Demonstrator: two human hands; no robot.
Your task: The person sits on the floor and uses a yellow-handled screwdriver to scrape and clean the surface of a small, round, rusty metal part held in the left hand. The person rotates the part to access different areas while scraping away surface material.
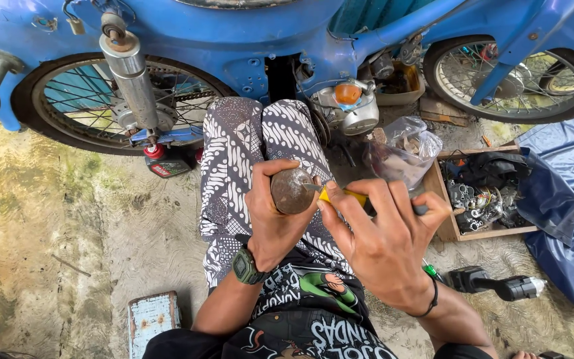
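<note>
My left hand (270, 216) grips a round, rusty brown metal part (291, 191) over my lap. My right hand (383, 233) holds a small tool with a yellow handle (347, 195), and its metal tip touches the edge of the round part. A dark watch sits on my left wrist and a black band on my right wrist. My legs in patterned black-and-white trousers (247, 153) stretch out beneath both hands.
A blue motorcycle (247, 40) stands ahead, with its rear wheel (101, 100) at left and a second wheel (516, 76) at right. A wooden box of small parts (486, 196), a clear plastic bag (403, 149), a blue tarp (566, 213) and a black power tool (496, 284) lie at right.
</note>
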